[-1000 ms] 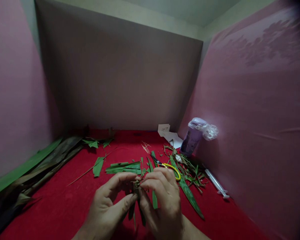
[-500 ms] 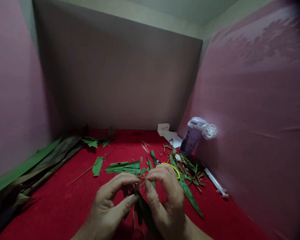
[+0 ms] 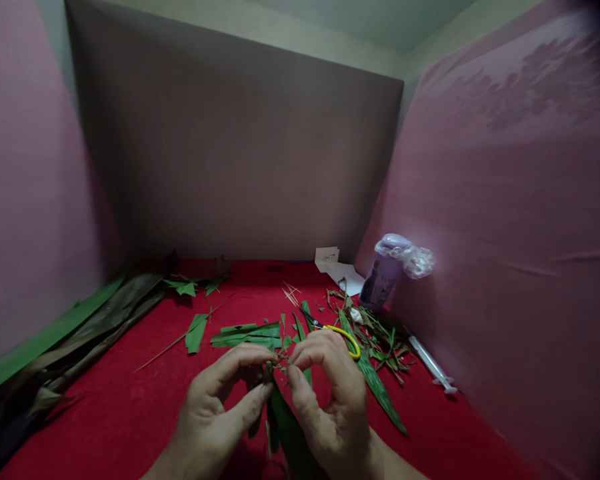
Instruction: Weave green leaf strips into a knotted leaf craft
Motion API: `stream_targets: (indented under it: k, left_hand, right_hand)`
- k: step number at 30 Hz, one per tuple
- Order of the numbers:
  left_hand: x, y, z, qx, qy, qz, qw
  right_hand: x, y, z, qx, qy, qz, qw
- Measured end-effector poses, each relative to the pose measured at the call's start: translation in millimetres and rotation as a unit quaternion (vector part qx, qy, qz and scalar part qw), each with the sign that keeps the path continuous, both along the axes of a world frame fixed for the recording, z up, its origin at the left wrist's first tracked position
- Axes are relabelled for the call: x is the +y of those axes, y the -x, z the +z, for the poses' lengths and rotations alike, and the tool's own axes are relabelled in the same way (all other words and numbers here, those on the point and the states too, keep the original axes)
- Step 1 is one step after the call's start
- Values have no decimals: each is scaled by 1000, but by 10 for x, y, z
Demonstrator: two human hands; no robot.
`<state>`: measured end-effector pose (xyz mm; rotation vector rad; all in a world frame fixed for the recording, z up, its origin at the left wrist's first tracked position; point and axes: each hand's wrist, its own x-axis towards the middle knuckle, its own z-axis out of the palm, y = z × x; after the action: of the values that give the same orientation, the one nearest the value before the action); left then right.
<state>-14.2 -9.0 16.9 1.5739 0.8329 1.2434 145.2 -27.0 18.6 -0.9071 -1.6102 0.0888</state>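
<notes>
Here the left hand (image 3: 219,408) partly hides the leaf bundle (image 3: 274,403), while writing on the white card (image 3: 326,257) is too small to read!

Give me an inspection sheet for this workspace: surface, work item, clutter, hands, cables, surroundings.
Surface: red covering, scattered with leaf pieces.
Work item: leafy bundle, brown on top, green below.
Clutter: yellow-handled scissors, cut leaf strips, plant scraps, thin sticks, papers, syringe, purple cup with clear plastic.
Left hand: pinching the leafy bundle.
Right hand: at the bundle's top end, grip unclear.
Cables: nothing seen.
Surroundings: grey panel behind, pink walls on both sides.
</notes>
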Motion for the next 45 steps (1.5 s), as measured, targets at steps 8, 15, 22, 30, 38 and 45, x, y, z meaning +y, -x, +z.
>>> stream_targets:
  k: [8,15,22,30,38,45]
  left_hand:
    - [87,-33,17,-54,140,-47,988]
    - [94,-28,9,-113,230,-62,965]
    - [155,-14,34,-177,319,-67,929]
    - [162,-12,58,-172,338,-51,924]
    - [170,-17,47,-195,321,-48,926]
    - [166,-14,61,-204,307,-41,929]
  right_hand:
    - [25,1,-23,-20,5,-12,1000]
    - [127,-114,44,-25,2,-28,999]
    - [501,-724,-50,-184,226,-200,935]
    - [513,-936,-363,-311,329,-192,871]
    - [621,-924,-232,-347,388,-181,835]
    - [710,-1167,11,-274,474,-94,832]
